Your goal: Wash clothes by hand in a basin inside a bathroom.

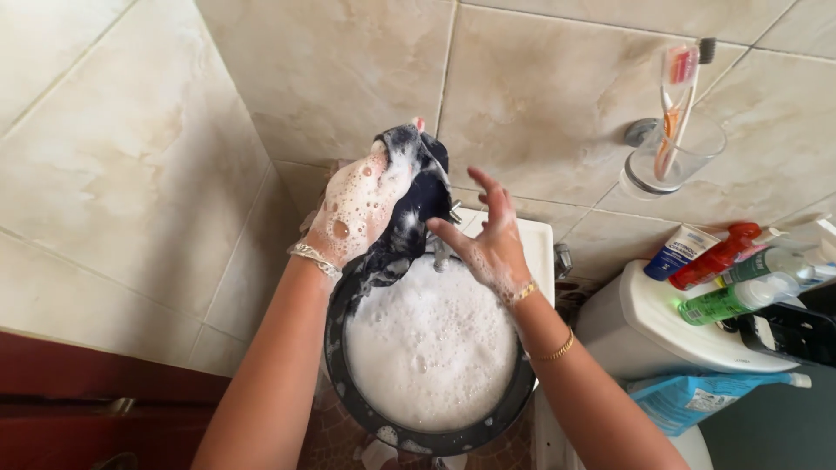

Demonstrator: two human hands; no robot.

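Left hand: the left hand [359, 204], coated in suds, was closed around a dark wet cloth [416, 196], lifted above the basin
Right hand: the right hand [489, 239] was open, fingers spread, palm toward the cloth, its fingertips just beside the hanging fabric
Cloth: it trailed from the left fist down to the foam at the basin's near rim
Basin: a dark round basin [336, 348] held white foam [431, 344] and sat on a white sink [535, 248]
Wall: a glass holder [675, 161] with toothbrushes hung on beige tiles
Cistern: bottles [727, 261] lay on the white cistern lid at right
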